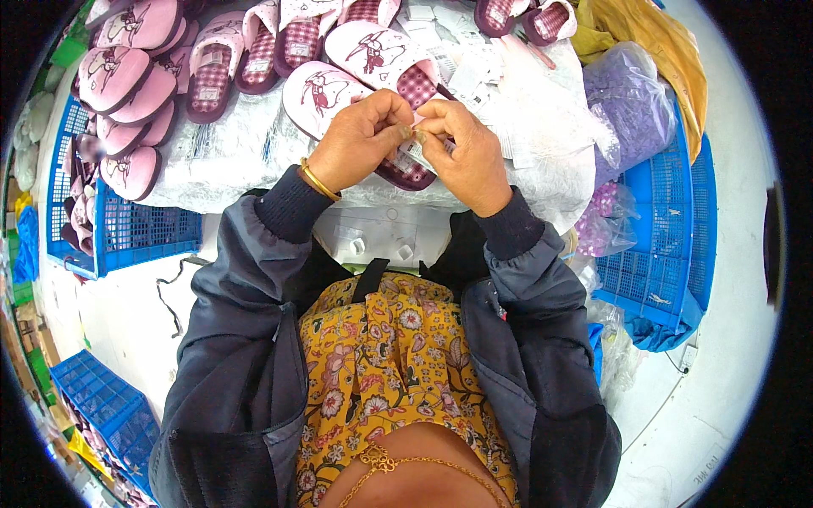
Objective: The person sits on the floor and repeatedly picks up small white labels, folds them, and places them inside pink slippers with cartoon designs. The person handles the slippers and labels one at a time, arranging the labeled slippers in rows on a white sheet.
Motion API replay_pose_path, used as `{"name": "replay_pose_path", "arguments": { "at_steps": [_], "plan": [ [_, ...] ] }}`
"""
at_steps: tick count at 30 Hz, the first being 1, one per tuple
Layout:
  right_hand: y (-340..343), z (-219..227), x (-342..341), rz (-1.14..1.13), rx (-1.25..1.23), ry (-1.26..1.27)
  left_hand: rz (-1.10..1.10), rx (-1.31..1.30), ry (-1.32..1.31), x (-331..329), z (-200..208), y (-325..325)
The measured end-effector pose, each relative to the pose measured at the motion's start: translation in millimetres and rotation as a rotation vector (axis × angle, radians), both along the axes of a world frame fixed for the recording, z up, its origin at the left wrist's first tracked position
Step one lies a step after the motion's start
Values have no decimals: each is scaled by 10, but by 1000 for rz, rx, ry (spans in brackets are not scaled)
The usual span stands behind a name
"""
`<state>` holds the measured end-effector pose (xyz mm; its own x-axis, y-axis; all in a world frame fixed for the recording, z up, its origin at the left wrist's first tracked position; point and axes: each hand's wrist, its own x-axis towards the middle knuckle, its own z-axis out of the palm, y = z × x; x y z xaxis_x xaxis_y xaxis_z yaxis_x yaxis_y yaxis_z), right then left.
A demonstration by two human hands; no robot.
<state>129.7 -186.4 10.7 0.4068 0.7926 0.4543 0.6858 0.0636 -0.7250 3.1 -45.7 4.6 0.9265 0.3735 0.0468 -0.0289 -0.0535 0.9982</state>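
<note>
My left hand (362,142) and my right hand (467,154) meet over the table's near edge. Thumbs and forefingers of both are pinched close together, and whatever small thing lies between them is too hidden to name. Right beneath them is a pair of pink slippers with dark maroon soles and checked insoles. The farther slipper (373,52) shows a printed drawing on its upper. The nearer slipper (318,95) is partly covered by my hands, its heel end showing below my fingers.
More pink slippers (212,72) line the table's far side, with stacks (127,80) at the left. White paper labels (474,68) lie right of the pair. Blue crates (148,224) stand left and right (648,245). A bag of purple material (631,110) sits at the right.
</note>
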Motion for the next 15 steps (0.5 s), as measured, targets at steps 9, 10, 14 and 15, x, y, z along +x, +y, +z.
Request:
{"name": "replay_pose_path", "arguments": {
  "at_steps": [9, 10, 14, 15],
  "plan": [
    [14, -56, 27, -8, 10, 2, 13, 67, -9, 11, -55, -9],
    [6, -59, 26, -12, 14, 16, 7, 58, -1, 8, -54, -10],
    [2, -16, 8, 2, 1, 33, -10, 30, 8, -6, -54, -12],
    [10, -33, 3, -3, -1, 30, -13, 25, 3, -6, -54, -13]
  ]
}}
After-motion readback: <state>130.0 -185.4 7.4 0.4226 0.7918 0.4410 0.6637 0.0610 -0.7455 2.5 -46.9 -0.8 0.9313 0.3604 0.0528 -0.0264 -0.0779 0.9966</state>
